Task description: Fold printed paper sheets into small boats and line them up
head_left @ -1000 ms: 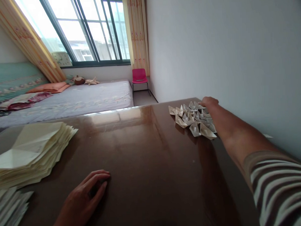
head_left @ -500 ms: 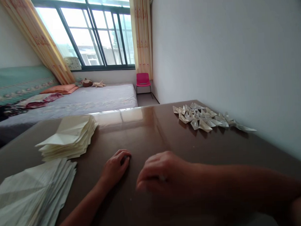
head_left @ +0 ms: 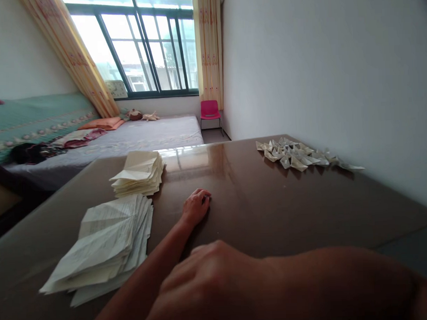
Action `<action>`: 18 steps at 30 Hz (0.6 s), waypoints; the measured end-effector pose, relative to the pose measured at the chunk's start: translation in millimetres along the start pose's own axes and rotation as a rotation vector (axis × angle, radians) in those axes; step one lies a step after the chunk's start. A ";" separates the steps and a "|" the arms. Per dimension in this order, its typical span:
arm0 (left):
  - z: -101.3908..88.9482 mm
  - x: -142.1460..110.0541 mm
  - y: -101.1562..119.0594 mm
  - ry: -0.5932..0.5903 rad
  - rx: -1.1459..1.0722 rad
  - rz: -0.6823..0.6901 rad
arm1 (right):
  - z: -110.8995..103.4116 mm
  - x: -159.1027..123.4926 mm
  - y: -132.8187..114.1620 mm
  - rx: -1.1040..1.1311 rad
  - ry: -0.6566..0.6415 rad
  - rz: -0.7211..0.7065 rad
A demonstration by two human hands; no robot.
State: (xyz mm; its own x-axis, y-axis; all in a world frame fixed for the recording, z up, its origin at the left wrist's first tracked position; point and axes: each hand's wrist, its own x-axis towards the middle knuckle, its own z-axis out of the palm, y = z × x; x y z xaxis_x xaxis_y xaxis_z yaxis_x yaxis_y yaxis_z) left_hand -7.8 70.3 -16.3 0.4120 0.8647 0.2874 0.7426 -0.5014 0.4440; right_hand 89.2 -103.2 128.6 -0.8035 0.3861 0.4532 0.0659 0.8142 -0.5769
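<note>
My left hand point(head_left: 196, 207) rests palm down on the glossy brown table point(head_left: 271, 209), its fingers loosely bent and holding nothing. Just left of it lie a fanned pile of printed sheets point(head_left: 104, 243) and, farther back, a stack of folded cream paper point(head_left: 139, 173). My right hand point(head_left: 204, 286) fills the bottom of the view, close to the camera and blurred, back side up; its fingers do not show. A cluster of small folded paper boats point(head_left: 297, 154) sits at the table's far right, by the wall.
A white wall point(head_left: 319, 72) runs along the table's right side. Beyond the table's far edge are a bed point(head_left: 128, 139) with pillows and soft toys, a pink chair point(head_left: 210, 111), and a large window point(head_left: 142, 46) with curtains.
My right hand has come back from the paper boats to low in front of the camera. The view has swung left, bringing both paper stacks into sight. My left hand stays on the table.
</note>
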 end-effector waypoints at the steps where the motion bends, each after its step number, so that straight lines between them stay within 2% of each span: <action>1: -1.1 0.7 -0.1 -0.002 -0.003 -0.018 | -0.4 -8.4 18.3 -0.002 0.126 0.104; 3: -3.5 1.2 1.6 -0.008 0.001 -0.048 | -6.2 -28.9 69.7 -0.085 0.292 0.442; 5: -7.6 -0.2 6.9 -0.030 0.014 -0.074 | -17.4 -51.6 129.2 -0.230 0.389 0.663; 7: -16.3 -2.4 14.9 -0.058 0.045 -0.090 | -30.7 -72.4 180.8 -0.441 0.484 0.774; 9: -32.8 -4.3 21.3 -0.076 0.109 -0.106 | -42.5 -90.6 215.1 -0.457 0.520 0.785; 11: -58.8 -6.8 20.5 -0.087 0.199 -0.167 | -50.0 -106.8 231.8 -0.445 0.558 0.799; 13: -92.1 -12.3 9.1 -0.087 0.302 -0.293 | -52.8 -120.2 236.6 -0.393 0.561 0.809; 16: -139.9 -28.4 -24.4 -0.073 0.454 -0.544 | -51.2 -130.3 235.0 -0.358 0.480 0.766; 18: -159.1 -42.3 -49.0 -0.096 0.521 -0.690 | -49.7 -130.6 233.8 -0.352 0.453 0.754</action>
State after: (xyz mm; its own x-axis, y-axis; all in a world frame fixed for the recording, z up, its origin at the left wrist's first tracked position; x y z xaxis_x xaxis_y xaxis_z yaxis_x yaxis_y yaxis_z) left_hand -145.7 53.5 84.8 -0.1935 0.9810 0.0139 0.9804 0.1928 0.0407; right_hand 239.0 58.3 -31.7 -0.1745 0.9352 0.3081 0.7081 0.3367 -0.6207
